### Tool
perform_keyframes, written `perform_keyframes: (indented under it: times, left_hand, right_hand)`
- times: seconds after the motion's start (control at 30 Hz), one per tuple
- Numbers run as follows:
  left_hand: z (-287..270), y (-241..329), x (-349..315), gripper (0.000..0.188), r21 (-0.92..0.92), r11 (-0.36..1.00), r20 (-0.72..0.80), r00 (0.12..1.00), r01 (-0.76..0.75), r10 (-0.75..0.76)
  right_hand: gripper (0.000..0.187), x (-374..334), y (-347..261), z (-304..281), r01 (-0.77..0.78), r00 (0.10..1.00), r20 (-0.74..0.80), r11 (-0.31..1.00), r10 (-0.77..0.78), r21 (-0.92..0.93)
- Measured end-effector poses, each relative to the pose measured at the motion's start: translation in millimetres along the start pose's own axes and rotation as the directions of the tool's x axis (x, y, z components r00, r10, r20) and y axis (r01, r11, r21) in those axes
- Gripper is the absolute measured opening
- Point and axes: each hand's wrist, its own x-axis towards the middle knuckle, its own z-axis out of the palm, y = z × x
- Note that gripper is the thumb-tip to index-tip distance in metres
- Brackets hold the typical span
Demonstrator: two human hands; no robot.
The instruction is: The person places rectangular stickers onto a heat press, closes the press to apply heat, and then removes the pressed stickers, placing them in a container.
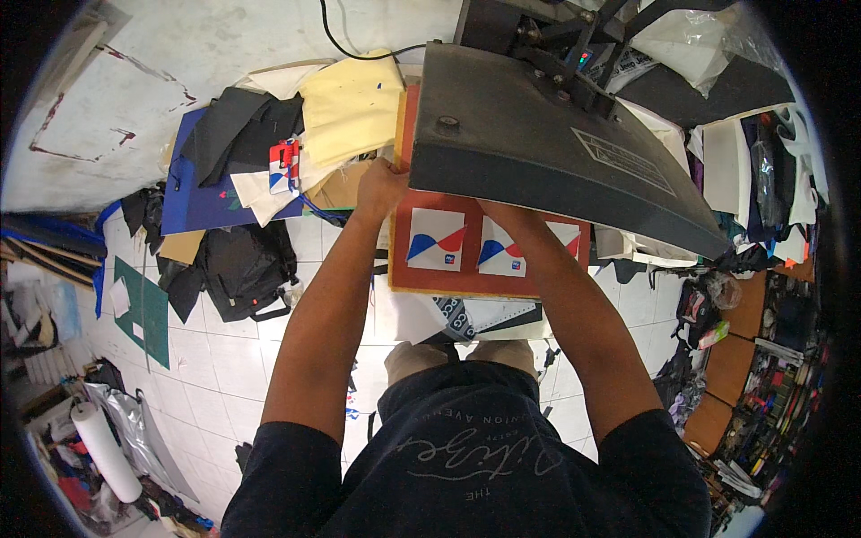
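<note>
A dark shirt (466, 448) is filling the near middle of the head view, and two bare forearms are extending from its sleeves toward a black press (538, 143) at the far side. The left hand (382, 190) is resting at the left edge of a red pad (448, 285), just beside the press; its fingers are curling, but I cannot tell whether they are pinching anything. The right hand (509, 215) is going under the raised plate, its fingertips hiding there, so I cannot tell whether they are spread or gripping. The cards (434, 260), white with blue and red shapes, are lying side by side on the near part of the pad, below the plate; the right forearm is partly covering the row. To the left, a yellow cloth (350, 108), dark cloths (235, 125) and a red tag (284, 154) are lying around a blue board (199, 202). Nearer on the left, a black bag (244, 273) and a green mat (143, 314) are lying over white tiles (224, 359). A white roll (106, 453) is leaning at the near left.
</note>
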Motion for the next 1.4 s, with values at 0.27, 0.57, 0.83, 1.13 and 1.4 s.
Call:
perform_keyframes:
  times: [0.27,0.57,0.83,1.13,1.4]
  left_hand:
    - [-1.8,19.1,7.0,0.045,-0.045,0.968,0.109,0.964,0.249,-0.243]
    - [21.0,4.4,15.7,0.041,-0.023,0.947,0.165,0.936,0.319,-0.311]
    - [29.8,-41.9,15.9,0.036,-0.247,0.921,0.056,0.953,0.301,-0.296]
    - [19.4,-36.2,13.8,0.032,-0.065,0.944,0.096,0.943,0.325,-0.318]
    - [-14.1,14.9,3.5,0.029,-0.096,0.971,0.142,0.968,0.221,-0.206]
  right_hand:
    - [0.064,-1.6,11.7,3.2,-0.069,0.996,0.044,0.994,0.073,-0.079]
    - [0.066,-1.9,17.2,-0.1,-0.082,0.996,0.035,0.995,0.085,-0.06]
    - [0.065,2.9,5.6,6.2,-0.076,0.995,0.055,0.994,0.08,-0.078]
    - [0.063,5.3,-1.6,4.4,-0.109,0.989,0.09,0.989,0.118,-0.099]
    - [0.048,-5.1,2.8,-4.4,-0.028,0.999,-0.036,0.999,0.027,-0.037]
